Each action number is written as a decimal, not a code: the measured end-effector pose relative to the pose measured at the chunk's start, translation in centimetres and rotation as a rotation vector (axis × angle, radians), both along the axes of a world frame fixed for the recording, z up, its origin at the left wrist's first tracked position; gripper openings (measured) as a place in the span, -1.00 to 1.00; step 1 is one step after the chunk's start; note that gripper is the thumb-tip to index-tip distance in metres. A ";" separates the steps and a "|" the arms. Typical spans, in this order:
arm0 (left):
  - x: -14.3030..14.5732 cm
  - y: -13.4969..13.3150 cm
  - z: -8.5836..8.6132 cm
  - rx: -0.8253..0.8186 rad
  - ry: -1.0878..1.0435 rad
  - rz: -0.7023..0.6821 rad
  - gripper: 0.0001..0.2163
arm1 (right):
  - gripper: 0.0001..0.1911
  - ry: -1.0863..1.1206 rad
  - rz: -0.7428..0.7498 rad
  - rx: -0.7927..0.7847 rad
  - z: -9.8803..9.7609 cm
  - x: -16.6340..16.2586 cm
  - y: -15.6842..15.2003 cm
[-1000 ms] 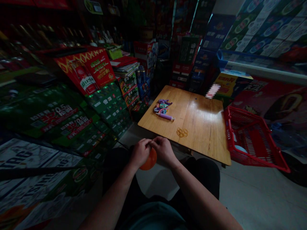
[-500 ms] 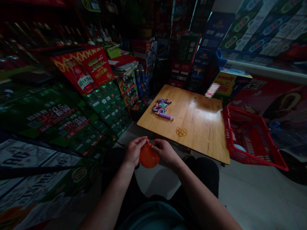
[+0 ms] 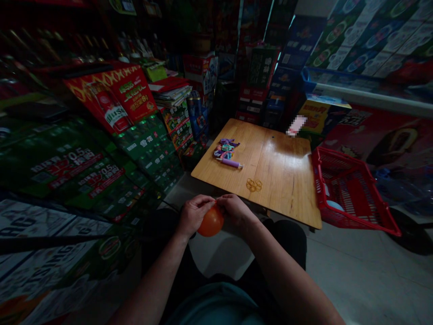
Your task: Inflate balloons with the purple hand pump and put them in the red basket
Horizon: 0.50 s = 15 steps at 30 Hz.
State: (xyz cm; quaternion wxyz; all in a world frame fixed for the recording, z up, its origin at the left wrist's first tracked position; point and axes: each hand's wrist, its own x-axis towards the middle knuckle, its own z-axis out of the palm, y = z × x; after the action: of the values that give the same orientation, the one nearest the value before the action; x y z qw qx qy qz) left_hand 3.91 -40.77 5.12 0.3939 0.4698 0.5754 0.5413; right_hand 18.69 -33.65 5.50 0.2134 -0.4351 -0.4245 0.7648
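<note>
A small, partly inflated orange balloon (image 3: 211, 222) hangs between my hands, over my lap and in front of the table's near edge. My left hand (image 3: 196, 212) is closed, its thumb and fingers pinching the balloon's neck from the left. From the right, my right hand (image 3: 234, 208) grips the same neck, its fingertips close against those of the left. The fingers hide most of the neck. On the wooden table (image 3: 280, 180) lie a purple balloon pump (image 3: 230, 163), a heap of coloured uninflated balloons (image 3: 226, 148) and several tan rubber bands (image 3: 253, 184).
A red plastic basket (image 3: 355, 194) stands against the table's right side with a pale object in it. Stacked green beer cases (image 3: 152, 149) rise on the left. A yellow and blue box (image 3: 320, 115) is beyond the table's far right corner.
My hands have drawn closer together at the balloon's neck, which is now mostly covered by fingers. The balloon has turned a little between them. The view has shifted slightly.
</note>
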 end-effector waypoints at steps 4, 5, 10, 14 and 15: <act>-0.1 -0.2 0.8 0.067 0.069 -0.092 -0.86 | -0.93 0.053 0.014 -0.070 -1.1 0.4 0.3; -0.1 -0.2 0.9 0.065 0.055 -0.109 -0.85 | -0.94 0.072 0.023 -0.090 -1.3 0.6 0.4; -0.4 0.0 1.0 0.035 0.014 -0.134 -0.86 | -0.92 0.155 0.060 -0.172 -1.6 1.0 0.3; -0.4 0.0 0.9 -0.018 -0.018 -0.137 -0.88 | -0.91 0.195 0.075 -0.207 -1.4 1.1 0.1; -0.4 -0.1 0.8 -0.035 -0.030 -0.144 -0.88 | -0.91 0.202 0.079 -0.213 -1.3 1.1 0.0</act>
State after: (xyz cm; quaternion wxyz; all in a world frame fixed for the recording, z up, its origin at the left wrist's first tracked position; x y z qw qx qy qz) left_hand 3.47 -40.84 5.94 0.4487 0.4949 0.5435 0.5083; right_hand 19.82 -33.63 4.16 0.1773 -0.3594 -0.3339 0.8532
